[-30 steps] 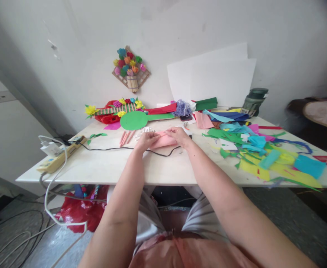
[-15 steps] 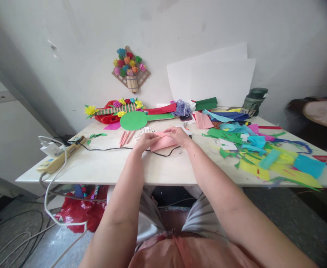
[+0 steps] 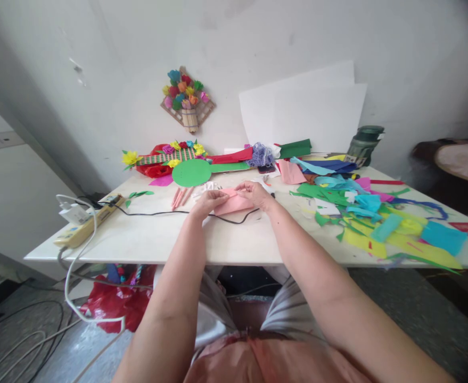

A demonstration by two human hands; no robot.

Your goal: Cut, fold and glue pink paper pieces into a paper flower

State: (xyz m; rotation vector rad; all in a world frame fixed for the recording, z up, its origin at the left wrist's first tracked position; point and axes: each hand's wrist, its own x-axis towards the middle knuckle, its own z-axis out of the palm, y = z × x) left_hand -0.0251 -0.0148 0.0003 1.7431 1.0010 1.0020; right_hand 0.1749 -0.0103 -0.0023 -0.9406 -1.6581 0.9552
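Observation:
A piece of pink crepe paper [image 3: 234, 205] lies between my hands near the middle of the table, its upper edge pinched in my fingers. My left hand [image 3: 212, 201] grips it at the left end, and my right hand [image 3: 256, 192] at the upper right. Just left of my left hand are several pink paper rolls [image 3: 181, 197]. White crumpled material [image 3: 205, 190] sits right behind that hand. A black cord [image 3: 157, 213] runs across the table and passes in front of the pink paper.
At left rests a power strip [image 3: 85, 226] with a white plug. A green paddle-shaped piece [image 3: 191, 173] and a flower-trimmed craft [image 3: 165, 157] lie at the back. Coloured paper scraps [image 3: 369, 213] cover the right side, below a dark green bottle [image 3: 364, 144].

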